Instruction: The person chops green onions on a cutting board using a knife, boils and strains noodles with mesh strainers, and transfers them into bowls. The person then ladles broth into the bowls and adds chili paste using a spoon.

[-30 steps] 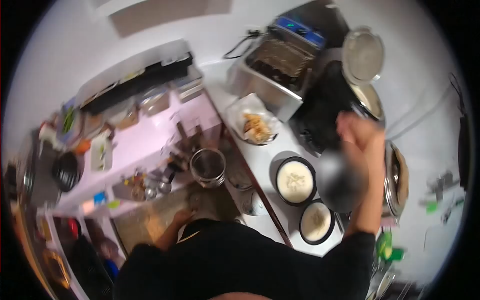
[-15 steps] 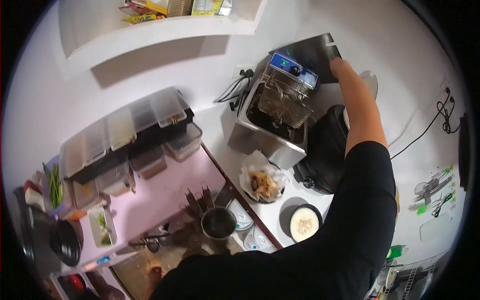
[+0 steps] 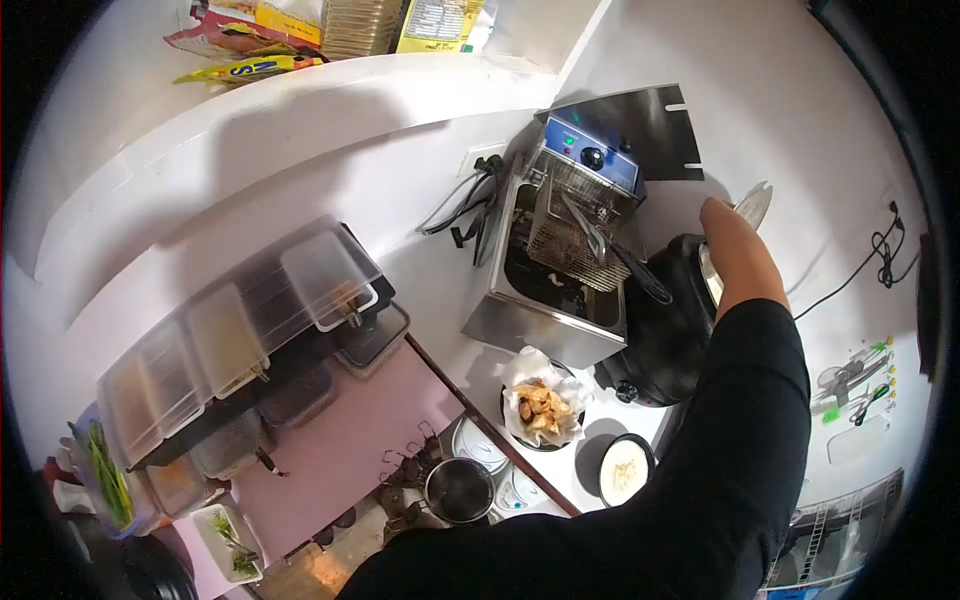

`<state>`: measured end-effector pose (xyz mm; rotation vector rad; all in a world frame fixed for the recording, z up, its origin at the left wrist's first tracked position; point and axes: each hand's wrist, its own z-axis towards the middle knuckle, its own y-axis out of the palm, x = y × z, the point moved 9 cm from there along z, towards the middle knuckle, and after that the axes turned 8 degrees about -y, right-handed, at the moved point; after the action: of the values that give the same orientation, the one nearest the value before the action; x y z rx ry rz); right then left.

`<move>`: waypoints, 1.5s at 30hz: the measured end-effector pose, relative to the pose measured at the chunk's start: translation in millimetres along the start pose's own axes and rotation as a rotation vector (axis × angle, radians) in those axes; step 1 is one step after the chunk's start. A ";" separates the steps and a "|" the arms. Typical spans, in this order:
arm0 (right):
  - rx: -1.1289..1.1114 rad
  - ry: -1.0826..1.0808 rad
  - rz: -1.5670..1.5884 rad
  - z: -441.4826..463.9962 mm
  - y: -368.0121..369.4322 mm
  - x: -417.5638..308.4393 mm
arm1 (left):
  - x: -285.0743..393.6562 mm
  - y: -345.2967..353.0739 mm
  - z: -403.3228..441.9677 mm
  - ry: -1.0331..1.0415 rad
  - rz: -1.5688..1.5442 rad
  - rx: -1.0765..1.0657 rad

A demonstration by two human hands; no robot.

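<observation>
My right hand [image 3: 716,216] is beside the round lid [image 3: 755,204] of the black cooker [image 3: 665,335]; its fingers are mostly hidden, so its grip is unclear. The lid is tilted, and part of the cooker's pale opening shows below it. To the left, tongs with a black handle [image 3: 640,274] lie across the wire basket [image 3: 575,250] of the steel fryer [image 3: 545,325]. Fried pieces [image 3: 542,409] sit on white paper in a bowl in front of the fryer. Closer to me is a black bowl of creamy white food [image 3: 624,472]. My left hand is out of view.
Lidded ingredient containers [image 3: 228,335] line the pink counter [image 3: 350,430], with a dish of cut greens [image 3: 226,543] at lower left. A strainer [image 3: 460,490] hangs near the counter's edge. Packets [image 3: 250,68] rest on the shelf above; cords [image 3: 485,195] hang behind the fryer.
The view has shifted toward the shelf. My right hand has moved from near the bowls to the fryer's raised panel, then to the cooker lid. My left hand has left view.
</observation>
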<state>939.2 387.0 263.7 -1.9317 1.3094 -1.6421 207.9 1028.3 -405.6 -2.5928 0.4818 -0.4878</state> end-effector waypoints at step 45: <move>1.376 0.372 0.437 -357.1 -19.0 237.9 | 427.3 -22.1 17.3 0.844 0.406 0.104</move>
<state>614.1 329.7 538.4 -0.5084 0.3173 -1.8559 594.9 877.9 -300.7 -2.0018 1.1756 -1.4003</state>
